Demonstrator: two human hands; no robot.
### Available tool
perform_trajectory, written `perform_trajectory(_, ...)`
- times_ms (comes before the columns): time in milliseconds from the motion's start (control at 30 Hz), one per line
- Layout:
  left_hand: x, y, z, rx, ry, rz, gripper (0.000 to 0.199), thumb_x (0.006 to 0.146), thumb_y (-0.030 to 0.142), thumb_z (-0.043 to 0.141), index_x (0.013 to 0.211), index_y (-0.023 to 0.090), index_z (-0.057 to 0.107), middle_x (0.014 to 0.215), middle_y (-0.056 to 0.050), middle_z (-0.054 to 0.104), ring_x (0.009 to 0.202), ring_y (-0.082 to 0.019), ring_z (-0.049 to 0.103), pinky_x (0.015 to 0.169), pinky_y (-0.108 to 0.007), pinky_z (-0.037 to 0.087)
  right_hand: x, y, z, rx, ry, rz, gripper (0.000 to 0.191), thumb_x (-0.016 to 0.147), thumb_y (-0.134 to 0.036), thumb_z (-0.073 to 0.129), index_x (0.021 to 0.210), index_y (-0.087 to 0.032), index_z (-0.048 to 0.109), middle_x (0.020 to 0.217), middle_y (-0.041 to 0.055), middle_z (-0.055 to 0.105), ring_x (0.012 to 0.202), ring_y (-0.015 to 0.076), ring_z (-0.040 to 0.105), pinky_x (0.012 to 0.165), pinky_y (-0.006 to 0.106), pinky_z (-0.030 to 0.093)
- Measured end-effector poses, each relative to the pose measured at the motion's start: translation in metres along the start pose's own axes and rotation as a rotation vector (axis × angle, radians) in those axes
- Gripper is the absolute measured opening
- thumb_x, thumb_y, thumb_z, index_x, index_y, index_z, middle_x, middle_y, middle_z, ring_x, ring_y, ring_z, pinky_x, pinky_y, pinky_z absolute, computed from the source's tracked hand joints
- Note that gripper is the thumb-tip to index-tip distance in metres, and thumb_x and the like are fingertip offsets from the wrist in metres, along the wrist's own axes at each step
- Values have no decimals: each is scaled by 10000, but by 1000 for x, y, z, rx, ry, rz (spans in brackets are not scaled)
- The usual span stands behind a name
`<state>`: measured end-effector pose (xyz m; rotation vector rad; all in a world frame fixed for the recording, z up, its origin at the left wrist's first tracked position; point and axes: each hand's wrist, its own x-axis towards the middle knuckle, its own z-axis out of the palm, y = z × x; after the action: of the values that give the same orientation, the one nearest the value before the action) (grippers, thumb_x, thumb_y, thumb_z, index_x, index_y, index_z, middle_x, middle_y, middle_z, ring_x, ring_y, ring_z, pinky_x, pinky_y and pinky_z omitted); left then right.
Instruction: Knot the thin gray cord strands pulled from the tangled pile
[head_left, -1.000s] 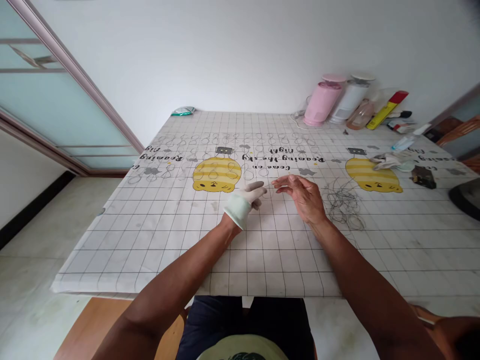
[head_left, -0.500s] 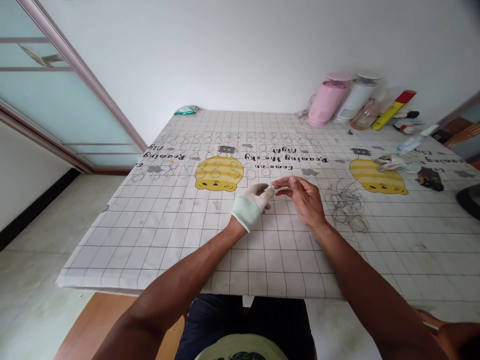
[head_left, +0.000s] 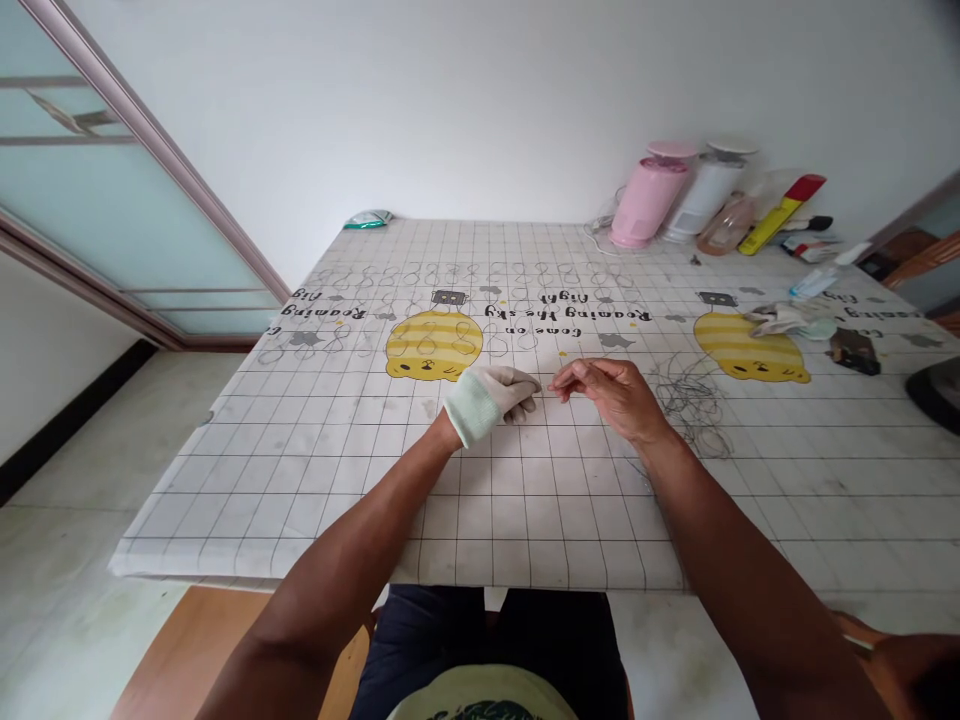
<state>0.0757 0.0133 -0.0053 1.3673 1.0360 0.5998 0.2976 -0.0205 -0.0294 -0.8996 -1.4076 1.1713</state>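
Note:
My left hand (head_left: 502, 392) wears a white glove with a pale green cuff, its fingers pinched together over the middle of the table. Close by on the right, my bare right hand (head_left: 600, 390) also pinches, fingertips just apart from the glove's. Whatever lies between the fingers is too thin to make out. Beside the right wrist is a tangled heap of thin dark wire or thread (head_left: 697, 410), and a loose strand trails under that forearm. Beyond both hands, rows of small looped pieces of the thin strand (head_left: 409, 275) lie on the checked tablecloth (head_left: 322, 500).
At the back right stand a pink cylinder (head_left: 649, 200), a white cylinder (head_left: 701, 195), a bottle (head_left: 724, 228) and a yellow-red box (head_left: 780, 215). A loose glove (head_left: 787, 320) and a dark small object (head_left: 855, 352) lie to the right. A green-white packet (head_left: 367, 219) sits at the far left corner.
My left hand has shifted left and turned, its fingers now pointing right. The right hand's fingers have drawn closer together, and the gap between the hands is slightly wider.

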Motion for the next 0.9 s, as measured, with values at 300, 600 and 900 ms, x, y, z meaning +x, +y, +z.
perform_trajectory(300, -2, 3, -7, -2, -46, 8, 152, 973, 128, 635, 914, 118, 774, 755, -41, 749, 532, -91, 634, 496, -227, 488, -1, -1, -9, 21, -64, -26, 169, 940, -409, 826, 891, -262, 893, 952, 93, 808, 872, 238, 706, 740, 395, 572)
perform_trajectory(600, -3, 6, -14, 35, -10, 26, 152, 961, 146, 649, 904, 121, 787, 764, -52, 757, 531, -86, 625, 509, -225, 496, -2, -4, -13, 6, 22, -66, 179, 926, -440, 827, 885, -279, 893, 948, 83, 808, 812, 236, 679, 724, 417, 565)
perform_trajectory(900, 1, 2, -15, 29, -36, 5, 142, 949, 165, 667, 918, 119, 798, 776, -57, 763, 543, -93, 642, 502, -219, 511, -2, -6, -22, -3, -107, -59, 214, 956, -463, 787, 934, -285, 903, 967, 96, 812, 830, 246, 680, 711, 415, 550)
